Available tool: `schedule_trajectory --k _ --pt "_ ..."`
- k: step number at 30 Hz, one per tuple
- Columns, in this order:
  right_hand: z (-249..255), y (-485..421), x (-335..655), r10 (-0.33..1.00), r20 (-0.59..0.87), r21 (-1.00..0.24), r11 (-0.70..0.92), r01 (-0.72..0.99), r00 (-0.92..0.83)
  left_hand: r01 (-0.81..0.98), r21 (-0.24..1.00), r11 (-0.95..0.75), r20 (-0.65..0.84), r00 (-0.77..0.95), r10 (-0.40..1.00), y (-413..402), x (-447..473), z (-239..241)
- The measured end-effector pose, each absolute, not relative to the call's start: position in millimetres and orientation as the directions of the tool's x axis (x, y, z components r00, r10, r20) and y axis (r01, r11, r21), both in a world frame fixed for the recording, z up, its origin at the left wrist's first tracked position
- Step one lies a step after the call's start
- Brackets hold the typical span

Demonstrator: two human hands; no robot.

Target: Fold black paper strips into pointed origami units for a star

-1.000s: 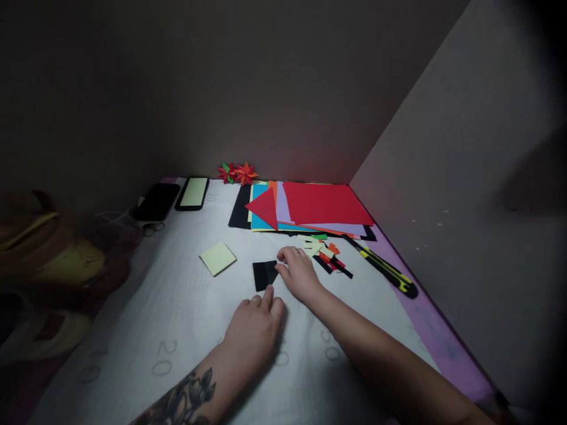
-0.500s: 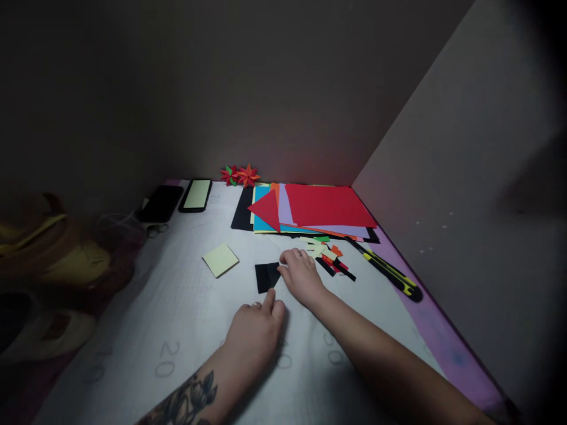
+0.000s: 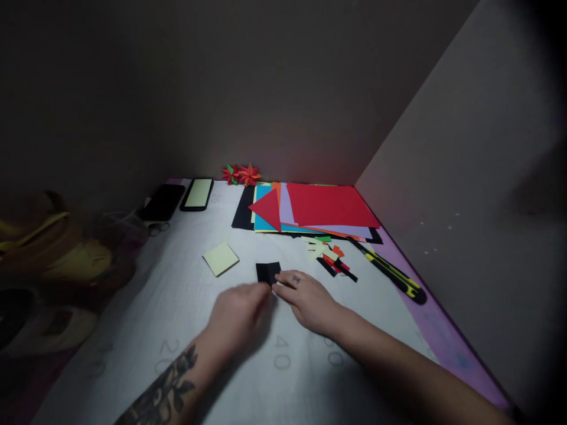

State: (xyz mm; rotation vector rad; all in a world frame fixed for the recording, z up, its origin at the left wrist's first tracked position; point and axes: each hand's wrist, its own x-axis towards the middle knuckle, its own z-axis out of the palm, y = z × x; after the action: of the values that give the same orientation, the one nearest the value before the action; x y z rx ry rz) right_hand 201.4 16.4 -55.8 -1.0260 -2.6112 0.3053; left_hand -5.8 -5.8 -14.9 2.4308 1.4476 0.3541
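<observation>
A small black paper square (image 3: 266,272) with a crease down its middle lies on the white table sheet, its right half slightly raised. My left hand (image 3: 239,311), partly blurred, has its fingers curled and closed at the paper's near edge. At the right edge, the fingers of my right hand (image 3: 306,297) pinch the same paper. To the left lies a stack of pale yellow paper squares (image 3: 220,260), apart from both hands. Beyond my right hand is a loose pile of cut paper strips (image 3: 330,255) in several colours.
A black and yellow utility knife (image 3: 392,273) lies at the right. Coloured paper sheets (image 3: 332,205) with a red paper triangle (image 3: 268,210) are stacked at the back, near two folded paper stars (image 3: 249,175). A phone (image 3: 197,194) and a dark flat object (image 3: 163,202) lie back left.
My left hand has drawn back from pointing at the paper to curled fingers at its near edge. My right hand has moved nearer and lower along its right side.
</observation>
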Motion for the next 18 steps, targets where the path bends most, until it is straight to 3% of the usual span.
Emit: schedule_trajectory --k 2,5,13,18 --pt "-52.5 14.9 202.4 0.701 0.153 -0.295 0.705 0.645 -0.697 0.843 0.361 -0.398 0.202 0.346 0.916 8.8 -21.2 -19.2" --pt "-48.1 14.9 202.6 0.708 0.105 -0.33 0.687 0.647 -0.698 0.781 0.327 -0.533 0.266 0.465 0.844 25.7 -32.2 -26.7" --pt "-48.7 19.7 201.3 0.701 0.212 -0.515 0.672 0.532 -0.681 0.687 0.385 -0.616 0.232 0.574 0.786 28.1 -25.7 -29.8" --pt "-51.2 20.8 204.0 0.686 0.244 -0.508 0.693 0.512 -0.686 0.663 0.391 -0.639 0.178 0.627 0.759 29.6 -23.5 -31.2"
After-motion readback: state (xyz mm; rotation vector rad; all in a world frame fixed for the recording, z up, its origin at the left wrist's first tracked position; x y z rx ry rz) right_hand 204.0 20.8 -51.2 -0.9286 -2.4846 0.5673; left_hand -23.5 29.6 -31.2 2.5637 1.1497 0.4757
